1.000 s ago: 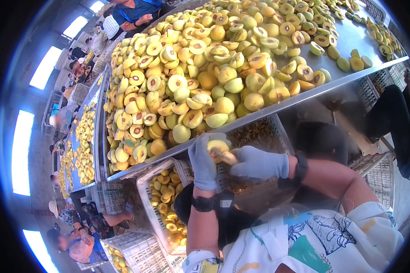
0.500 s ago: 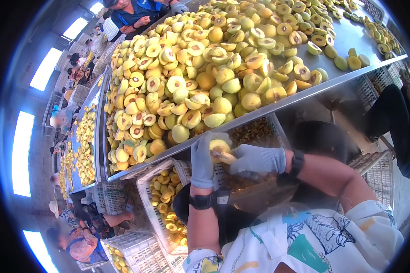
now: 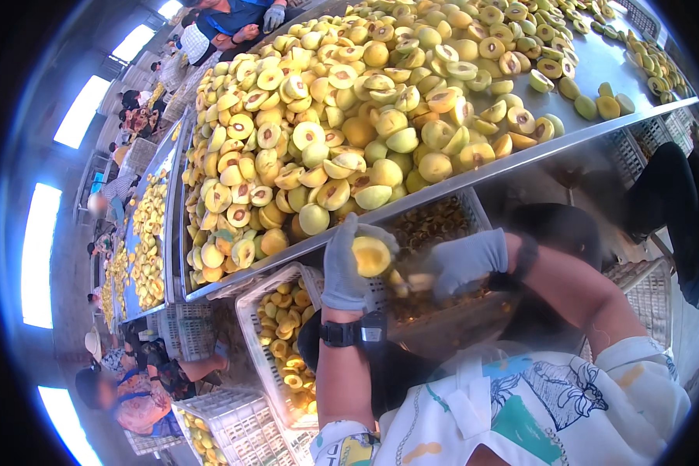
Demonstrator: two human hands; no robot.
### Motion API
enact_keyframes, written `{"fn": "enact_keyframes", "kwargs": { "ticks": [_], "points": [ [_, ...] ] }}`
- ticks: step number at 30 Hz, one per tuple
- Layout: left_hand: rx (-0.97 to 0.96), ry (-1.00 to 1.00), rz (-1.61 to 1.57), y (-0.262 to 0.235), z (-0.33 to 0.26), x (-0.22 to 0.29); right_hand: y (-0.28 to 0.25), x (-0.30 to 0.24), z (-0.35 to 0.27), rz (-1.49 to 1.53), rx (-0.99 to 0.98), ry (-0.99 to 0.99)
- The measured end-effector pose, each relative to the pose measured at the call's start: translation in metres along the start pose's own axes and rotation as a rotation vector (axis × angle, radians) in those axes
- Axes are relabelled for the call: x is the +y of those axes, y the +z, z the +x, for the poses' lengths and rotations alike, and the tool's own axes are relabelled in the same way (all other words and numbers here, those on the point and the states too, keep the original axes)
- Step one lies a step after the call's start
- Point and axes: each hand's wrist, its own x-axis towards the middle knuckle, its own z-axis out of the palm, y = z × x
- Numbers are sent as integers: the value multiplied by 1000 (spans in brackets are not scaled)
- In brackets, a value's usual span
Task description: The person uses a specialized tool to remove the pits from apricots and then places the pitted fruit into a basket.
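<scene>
pitting looks nearly finished, as the left hand [image 3: 346, 268] cups a hollowed fruit half [image 3: 372, 257] near the metal table [image 3: 443, 193], the right hand [image 3: 467, 264] closes around a blurred tool [image 3: 419, 282], and letting the half go seems called for next.

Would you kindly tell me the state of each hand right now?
Left hand: closed around a yellow fruit half, hollow side showing.
Right hand: closed on a small tan tool, its exact shape blurred.
</scene>
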Motion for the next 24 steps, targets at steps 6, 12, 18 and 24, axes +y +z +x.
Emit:
{"fn": "enact_keyframes", "kwargs": {
  "ticks": [6, 12, 18, 24],
  "points": [
    [264, 201, 838, -80, -56, 37, 16, 51, 5, -774, 263, 199],
    [646, 487, 1687, -142, -75, 37, 24, 52, 16, -883, 339, 94],
    [503, 406, 1472, -56, 45, 26, 42, 68, 42, -1096, 312, 161],
    [568, 534, 1218, -50, 51, 28, 23, 63, 28, -953, 323, 135]
  ]
}}
